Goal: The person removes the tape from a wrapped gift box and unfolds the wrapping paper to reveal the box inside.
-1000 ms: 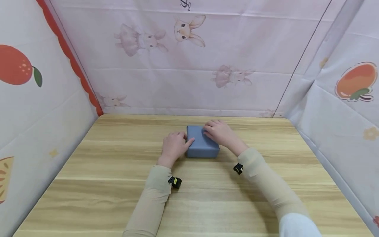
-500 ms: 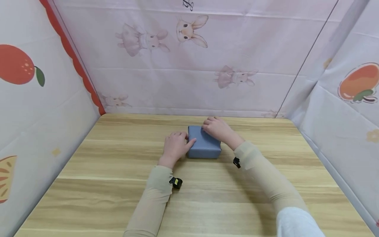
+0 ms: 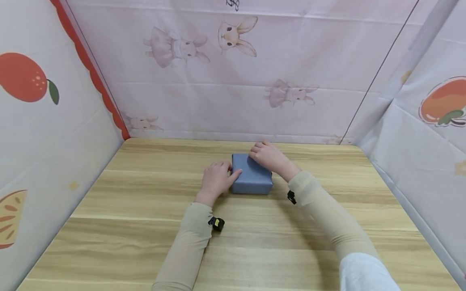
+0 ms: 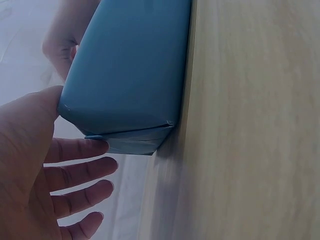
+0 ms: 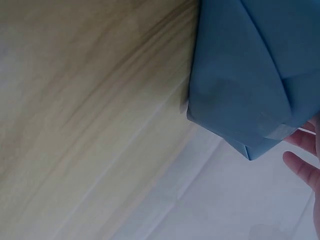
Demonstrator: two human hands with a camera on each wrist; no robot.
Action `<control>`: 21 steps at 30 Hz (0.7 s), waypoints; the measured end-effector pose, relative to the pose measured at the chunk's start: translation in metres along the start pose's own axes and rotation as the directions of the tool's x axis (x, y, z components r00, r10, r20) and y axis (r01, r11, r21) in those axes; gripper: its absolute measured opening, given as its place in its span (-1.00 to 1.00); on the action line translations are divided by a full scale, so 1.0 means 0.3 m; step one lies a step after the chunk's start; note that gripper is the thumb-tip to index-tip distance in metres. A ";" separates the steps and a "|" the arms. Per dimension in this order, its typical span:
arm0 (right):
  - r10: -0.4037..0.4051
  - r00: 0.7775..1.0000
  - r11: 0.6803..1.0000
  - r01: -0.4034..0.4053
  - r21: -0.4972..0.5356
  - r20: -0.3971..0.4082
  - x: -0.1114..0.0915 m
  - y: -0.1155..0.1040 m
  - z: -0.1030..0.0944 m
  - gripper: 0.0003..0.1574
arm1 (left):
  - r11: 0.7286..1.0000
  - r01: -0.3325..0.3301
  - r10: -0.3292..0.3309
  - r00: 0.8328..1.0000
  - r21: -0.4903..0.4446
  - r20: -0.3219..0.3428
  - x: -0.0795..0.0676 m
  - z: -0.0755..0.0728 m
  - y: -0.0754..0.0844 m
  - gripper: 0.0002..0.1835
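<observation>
A box wrapped in blue paper [image 3: 252, 180] lies flat toward the back of the table. My left hand [image 3: 217, 178] holds its left side, thumb on the top edge. In the left wrist view, the index fingertip touches a folded end flap [image 4: 132, 140] while the other fingers stand apart from the paper. Over the far right corner rests my right hand [image 3: 270, 157], partly hiding the top. Paper folds and a strip of clear tape [image 5: 275, 127] show on the box's right end in the right wrist view, with fingers [image 5: 301, 167] at the frame's edge beside it.
The wooden table [image 3: 255, 250] runs back to a fabric wall [image 3: 218, 109] printed with rabbits. Fruit-printed side walls [image 3: 36, 149] stand left and right. A small black wrist camera [image 3: 217, 223] sits on the left sleeve, another [image 3: 291, 197] on the right.
My right hand has shifted slightly back, from the top of the wrapped box to its far right edge. The left hand keeps its place on the box; the head view has moved a little.
</observation>
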State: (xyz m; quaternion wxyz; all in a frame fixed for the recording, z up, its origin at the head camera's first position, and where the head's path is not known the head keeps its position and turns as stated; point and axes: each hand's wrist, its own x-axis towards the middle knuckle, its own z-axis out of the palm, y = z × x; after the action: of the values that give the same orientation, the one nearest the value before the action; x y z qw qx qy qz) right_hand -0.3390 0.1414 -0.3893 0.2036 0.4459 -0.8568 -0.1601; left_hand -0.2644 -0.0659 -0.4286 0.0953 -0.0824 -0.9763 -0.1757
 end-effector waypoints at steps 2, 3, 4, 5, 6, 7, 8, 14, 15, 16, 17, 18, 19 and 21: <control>0.004 1.000 1.000 -0.004 0.014 0.005 0.000 0.001 -0.003 -0.74 | 1.000 -0.001 0.001 1.000 -0.001 -0.001 0.001 -0.002 0.000 -0.48; 0.008 1.000 1.000 -0.008 0.025 0.009 0.000 0.001 -0.005 -0.74 | 1.000 -0.003 0.003 1.000 0.001 -0.001 0.002 -0.003 0.000 -0.48; 0.011 1.000 0.999 -0.012 0.030 0.014 -0.002 0.003 -0.006 -0.74 | 1.000 -0.004 0.004 1.000 0.002 0.000 0.001 -0.004 0.001 -0.48; 0.014 1.000 0.999 -0.014 0.033 0.020 -0.003 0.004 -0.006 -0.73 | 1.000 -0.006 0.006 1.000 0.003 0.002 0.001 -0.004 0.001 -0.48; 0.015 1.000 0.999 -0.016 0.036 0.022 -0.004 0.006 -0.006 -0.73 | 1.000 -0.011 0.011 1.000 0.003 0.001 0.002 -0.006 0.003 -0.49; 0.012 1.000 0.999 -0.013 0.032 0.023 -0.004 0.008 -0.006 -0.73 | 1.000 -0.013 0.013 1.000 0.001 0.002 0.000 -0.007 0.003 -0.49; 0.007 1.000 1.000 -0.008 0.023 0.022 -0.004 0.009 -0.005 -0.72 | 1.000 -0.016 0.016 1.000 0.000 0.002 -0.001 -0.009 0.004 -0.49; -0.066 0.998 0.997 0.066 -0.045 0.010 0.008 0.014 -0.005 -0.74 | 1.000 -0.022 0.022 1.000 -0.015 0.008 -0.007 -0.012 0.002 -0.51; -0.074 0.997 0.996 0.074 -0.048 0.010 0.010 0.014 -0.006 -0.74 | 1.000 -0.023 0.023 1.000 -0.018 0.009 -0.007 -0.012 0.002 -0.51; -0.079 0.997 0.995 0.080 -0.053 0.010 0.012 0.014 -0.007 -0.74 | 1.000 -0.023 0.023 1.000 -0.021 0.010 -0.007 -0.012 0.001 -0.51; -0.084 0.996 0.995 0.084 -0.060 0.009 0.013 0.015 -0.005 -0.75 | 0.999 -0.023 0.023 1.000 -0.024 0.011 -0.006 -0.010 0.000 -0.51; -0.085 0.996 0.994 0.086 -0.061 0.006 0.014 0.016 -0.004 -0.74 | 0.999 -0.023 0.024 1.000 -0.028 0.011 -0.005 -0.010 0.000 -0.51; -0.084 0.996 0.994 0.084 -0.063 0.003 0.015 0.017 -0.003 -0.74 | 0.999 -0.024 0.024 1.000 -0.030 0.009 -0.003 -0.010 -0.001 -0.51; -0.081 0.997 0.994 0.080 -0.071 -0.006 0.017 0.019 0.000 -0.74 | 0.999 -0.023 0.023 1.000 -0.033 0.006 0.001 -0.010 -0.003 -0.50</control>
State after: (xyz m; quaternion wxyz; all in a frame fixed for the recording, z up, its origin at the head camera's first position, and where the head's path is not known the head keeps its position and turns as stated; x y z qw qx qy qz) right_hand -0.3458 0.1403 -0.3857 0.2163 0.4733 -0.8310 -0.1963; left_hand -0.2643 -0.0677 -0.4260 0.0930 -0.0958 -0.9726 -0.1903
